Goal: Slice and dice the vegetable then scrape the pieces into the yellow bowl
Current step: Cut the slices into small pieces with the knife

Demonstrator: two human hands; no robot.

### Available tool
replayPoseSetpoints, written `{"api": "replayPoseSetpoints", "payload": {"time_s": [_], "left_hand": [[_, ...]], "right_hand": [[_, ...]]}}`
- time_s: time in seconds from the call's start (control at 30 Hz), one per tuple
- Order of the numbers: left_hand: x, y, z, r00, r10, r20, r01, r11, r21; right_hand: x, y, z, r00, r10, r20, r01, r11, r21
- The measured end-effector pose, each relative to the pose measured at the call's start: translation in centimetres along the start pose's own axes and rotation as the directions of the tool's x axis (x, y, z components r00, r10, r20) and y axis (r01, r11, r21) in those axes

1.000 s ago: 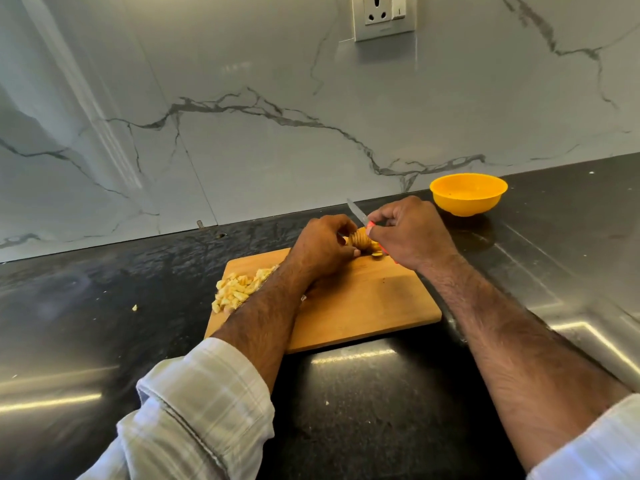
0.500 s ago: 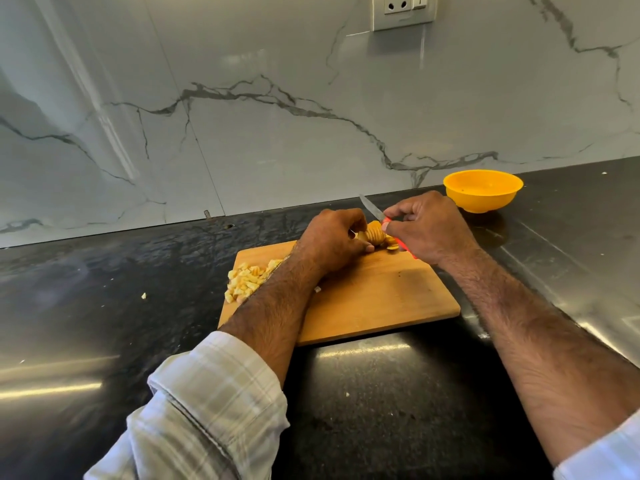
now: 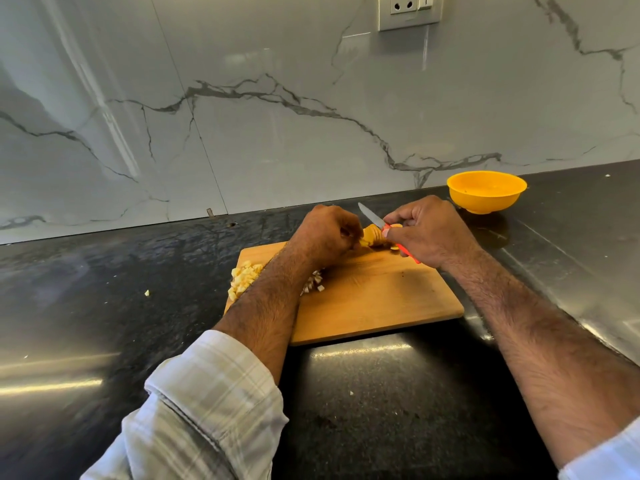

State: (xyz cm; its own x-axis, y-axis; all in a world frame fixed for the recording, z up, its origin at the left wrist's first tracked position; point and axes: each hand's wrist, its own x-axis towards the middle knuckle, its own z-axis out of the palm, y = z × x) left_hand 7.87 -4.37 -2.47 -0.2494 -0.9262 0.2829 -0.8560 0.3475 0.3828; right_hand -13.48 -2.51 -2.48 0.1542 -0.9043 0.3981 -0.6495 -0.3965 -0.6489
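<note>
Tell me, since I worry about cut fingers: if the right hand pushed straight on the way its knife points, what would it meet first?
The right hand aims the knife up-left toward the wall. The vegetable lies under the blade; the left hand looks just beside that line, though depth is unclear.

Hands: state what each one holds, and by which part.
Right hand grips the knife by its red handle. Left hand holds the sliced vegetable at its end.

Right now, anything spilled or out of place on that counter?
Yes, minor. One diced piece lies on the black counter, left of the cutting board, apart from the diced pile. A pale speck lies on the counter nearer the person. The yellow bowl stands upright.
</note>
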Motion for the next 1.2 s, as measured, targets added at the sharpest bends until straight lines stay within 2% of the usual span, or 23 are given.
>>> {"api": "replayPoseSetpoints", "payload": {"time_s": [0.17, 0.23, 0.33, 0.47, 0.67, 0.83, 0.93, 1.07, 1.2], "left_hand": [[-0.6, -0.6, -1.3, 0.995, -0.021, -0.102, 0.013, 0.997, -0.074], [-1.0, -0.7, -2.1, 0.988, -0.061, -0.139, 0.037, 0.985, -0.169], [-2.4, -0.1, -2.9, 0.99, -0.13, -0.061, 0.102, 0.936, -0.336], [-4.3, 1.6, -2.0, 0.979, -0.167, 0.113, 0.182, 0.974, -0.136], [-4.2, 1.1, -1.7, 0.977, -0.201, 0.079, 0.198, 0.979, 0.042], [-4.1, 0.9, -2.2, 0.979, -0.129, 0.157, 0.128, 0.992, 0.019], [-4.2, 0.9, -2.0, 0.983, -0.126, 0.136, 0.127, 0.992, -0.005], [-4.4, 0.4, -2.5, 0.983, -0.105, 0.151, 0.126, 0.983, -0.133], [-4.4, -0.6, -2.8, 0.983, -0.127, 0.136, 0.138, 0.988, -0.076]], "right_hand": [[-0.6, -1.0, 0.3, 0.992, 0.011, 0.123, 0.005, 0.991, -0.136], [-0.7, -1.2, 0.5, 0.986, 0.025, 0.166, 0.007, 0.981, -0.194], [-0.7, -1.6, 0.6, 0.971, 0.077, 0.226, -0.027, 0.976, -0.217], [-0.9, -2.4, 0.7, 0.931, 0.104, 0.351, -0.001, 0.959, -0.283], [-1.5, -3.3, 1.0, 0.907, 0.145, 0.396, 0.011, 0.931, -0.365], [-1.8, -4.1, 1.4, 0.903, 0.182, 0.389, -0.013, 0.917, -0.399], [-2.1, -4.8, 2.4, 0.911, 0.166, 0.379, 0.001, 0.915, -0.404], [-2.6, -5.1, 3.2, 0.924, 0.135, 0.357, 0.012, 0.924, -0.381], [-2.4, -4.9, 2.4, 0.935, 0.118, 0.334, 0.027, 0.917, -0.399]]}}
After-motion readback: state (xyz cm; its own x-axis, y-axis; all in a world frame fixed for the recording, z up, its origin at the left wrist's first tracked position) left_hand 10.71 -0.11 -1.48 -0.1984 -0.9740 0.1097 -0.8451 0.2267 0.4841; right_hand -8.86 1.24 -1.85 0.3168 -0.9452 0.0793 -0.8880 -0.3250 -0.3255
